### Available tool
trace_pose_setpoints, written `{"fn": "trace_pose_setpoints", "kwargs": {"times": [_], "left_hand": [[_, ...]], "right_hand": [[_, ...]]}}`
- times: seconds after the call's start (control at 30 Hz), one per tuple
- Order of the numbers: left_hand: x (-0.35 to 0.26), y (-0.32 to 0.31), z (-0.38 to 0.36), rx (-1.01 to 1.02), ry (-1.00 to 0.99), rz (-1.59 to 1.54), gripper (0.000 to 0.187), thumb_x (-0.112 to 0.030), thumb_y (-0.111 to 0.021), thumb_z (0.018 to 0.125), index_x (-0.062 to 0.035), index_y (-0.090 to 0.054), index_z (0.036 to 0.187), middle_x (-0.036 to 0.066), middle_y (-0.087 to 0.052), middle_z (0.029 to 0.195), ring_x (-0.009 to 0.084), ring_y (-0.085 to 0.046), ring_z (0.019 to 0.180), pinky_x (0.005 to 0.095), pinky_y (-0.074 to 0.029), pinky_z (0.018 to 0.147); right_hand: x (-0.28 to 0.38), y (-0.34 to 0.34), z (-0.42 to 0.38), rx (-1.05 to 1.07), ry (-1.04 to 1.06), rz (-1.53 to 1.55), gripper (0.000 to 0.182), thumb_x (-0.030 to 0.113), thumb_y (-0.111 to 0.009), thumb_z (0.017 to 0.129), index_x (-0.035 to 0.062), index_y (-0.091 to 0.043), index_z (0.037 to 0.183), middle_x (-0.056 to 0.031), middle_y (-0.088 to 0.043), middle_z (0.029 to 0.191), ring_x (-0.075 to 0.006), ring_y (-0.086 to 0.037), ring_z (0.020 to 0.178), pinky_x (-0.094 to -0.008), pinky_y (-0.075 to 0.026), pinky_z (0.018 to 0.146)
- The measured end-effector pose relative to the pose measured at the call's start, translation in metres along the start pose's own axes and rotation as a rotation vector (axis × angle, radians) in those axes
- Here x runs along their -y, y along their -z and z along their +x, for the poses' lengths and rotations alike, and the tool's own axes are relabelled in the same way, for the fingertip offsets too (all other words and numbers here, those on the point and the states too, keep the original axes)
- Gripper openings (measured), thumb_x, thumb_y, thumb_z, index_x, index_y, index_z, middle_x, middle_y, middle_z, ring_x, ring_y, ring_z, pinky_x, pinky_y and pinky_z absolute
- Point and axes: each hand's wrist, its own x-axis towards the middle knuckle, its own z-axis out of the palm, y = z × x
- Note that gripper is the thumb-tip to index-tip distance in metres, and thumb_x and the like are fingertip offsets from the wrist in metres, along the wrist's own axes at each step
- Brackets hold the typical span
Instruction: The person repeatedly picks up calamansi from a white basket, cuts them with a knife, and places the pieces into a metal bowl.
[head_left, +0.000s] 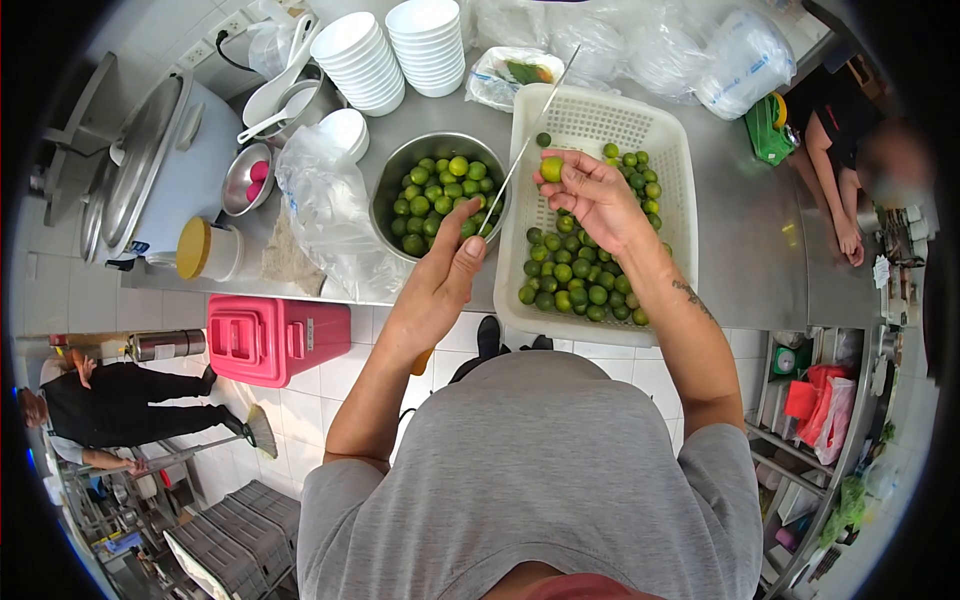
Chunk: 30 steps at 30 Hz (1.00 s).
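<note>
My left hand (pixel 440 280) is closed on the near end of a long, thin metal rod or blade (pixel 530 132), which slants up over the white basket; a handle is not visible. Between the thumb and fingers of my right hand (pixel 600 195) is a yellowish-green lime (pixel 551 169), held above the basket. Many green limes (pixel 580 280) lie in the perforated white plastic basket (pixel 600 110), mostly toward its near end. Left of it, beside my left hand, a steel bowl (pixel 377 200) is full of limes (pixel 440 195).
Stacked white bowls (pixel 355 60), plastic bags (pixel 330 220) and a yellow-lidded tub (pixel 195 248) crowd the steel counter (pixel 745 240). A large lidded pot (pixel 190 160) stands at left. A pink bin (pixel 275 340) is on the floor. Other people are at left (pixel 130 405) and right (pixel 835 130).
</note>
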Motion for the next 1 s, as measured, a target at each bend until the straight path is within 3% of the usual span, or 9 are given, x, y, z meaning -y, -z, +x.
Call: {"fn": "trace_pose_setpoints", "kwargs": {"times": [0.17,0.37,0.5,0.53,0.7,0.83,0.87,0.93,1.0], "left_hand": [[0.000,0.001,0.000,-0.003,-0.010,-0.010,0.058,-0.045,-0.036,0.104,-0.0084,-0.031,0.148,0.001,-0.050,0.086,0.0070,-0.045,0.062,0.0200,-0.038,0.054],[-0.001,0.012,-0.004,-0.127,-0.083,-0.161,0.062,-0.032,-0.059,0.097,-0.0064,-0.033,0.146,0.005,-0.051,0.089,0.0105,-0.050,0.078,0.0248,-0.043,0.069],[-0.002,0.025,-0.005,-0.337,-0.121,-0.160,0.051,-0.022,-0.065,0.093,-0.0035,-0.044,0.136,0.003,-0.053,0.091,0.0067,-0.051,0.072,0.0208,-0.041,0.060],[0.005,0.031,-0.004,-0.410,-0.151,-0.172,0.038,-0.018,-0.064,0.093,-0.0019,-0.053,0.125,0.001,-0.056,0.087,0.0042,-0.049,0.065,0.0193,-0.038,0.054],[0.013,0.066,-0.011,-0.663,-0.102,-0.302,0.023,-0.014,-0.063,0.092,-0.0009,-0.058,0.111,0.000,-0.057,0.077,0.0044,-0.049,0.057,0.0195,-0.037,0.048],[0.029,0.110,-0.005,-0.898,-0.117,-0.280,0.025,-0.015,-0.065,0.090,-0.0005,-0.058,0.109,0.003,-0.058,0.077,0.0065,-0.049,0.053,0.0206,-0.037,0.044],[0.039,0.122,0.001,-0.906,-0.094,-0.243,0.027,-0.016,-0.065,0.090,0.0000,-0.058,0.110,0.004,-0.058,0.077,0.0068,-0.049,0.053,0.0211,-0.037,0.044],[0.060,0.142,0.016,-0.921,-0.052,-0.169,0.031,-0.019,-0.066,0.090,0.0008,-0.058,0.112,0.004,-0.058,0.078,0.0073,-0.049,0.053,0.0221,-0.038,0.044],[0.070,0.148,0.032,-0.888,0.023,-0.083,0.037,-0.023,-0.065,0.091,0.0025,-0.056,0.117,0.005,-0.058,0.078,0.0078,-0.050,0.052,0.0229,-0.039,0.044]], "right_hand": [[0.002,-0.013,-0.001,0.005,-0.022,0.145,0.032,0.007,-0.059,0.093,-0.0045,-0.056,0.122,-0.0158,-0.063,0.114,-0.0195,-0.065,0.094,-0.0298,-0.053,0.083],[0.000,-0.074,-0.002,0.087,0.063,-0.328,0.038,0.003,-0.065,0.087,0.0008,-0.056,0.123,-0.0085,-0.060,0.106,-0.0166,-0.064,0.096,-0.0276,-0.053,0.079],[-0.011,-0.126,0.006,0.191,0.235,-0.647,0.052,0.001,-0.069,0.082,0.0029,-0.050,0.130,-0.0093,-0.061,0.106,-0.0143,-0.063,0.088,-0.0278,-0.053,0.078],[-0.018,-0.135,0.013,0.228,0.247,-0.612,0.055,0.001,-0.069,0.082,0.0036,-0.048,0.133,-0.0099,-0.061,0.107,-0.0147,-0.063,0.088,-0.0280,-0.053,0.079],[-0.040,-0.165,0.036,0.427,0.240,-0.523,0.070,-0.001,-0.068,0.082,0.0079,-0.035,0.143,-0.0116,-0.057,0.117,-0.0144,-0.059,0.097,-0.0273,-0.051,0.084],[-0.033,-0.145,0.046,0.275,0.381,-0.751,0.034,0.003,-0.064,0.085,0.0033,-0.059,0.119,-0.0111,-0.061,0.107,-0.0186,-0.063,0.090,-0.0291,-0.053,0.080],[-0.027,-0.126,0.051,0.175,0.439,-0.903,0.024,-0.004,-0.054,0.088,0.0034,-0.063,0.109,-0.0083,-0.062,0.112,-0.0160,-0.065,0.094,-0.0282,-0.052,0.083],[-0.012,-0.084,0.062,-0.080,0.415,-0.985,0.024,-0.009,-0.048,0.086,0.0027,-0.062,0.102,-0.0069,-0.067,0.095,-0.0160,-0.065,0.090,-0.0270,-0.051,0.082],[-0.004,-0.028,0.071,-0.263,0.409,-1.097,0.021,-0.007,-0.051,0.085,0.0020,-0.062,0.100,-0.0074,-0.067,0.094,-0.0173,-0.065,0.090,-0.0276,-0.051,0.083]]}}
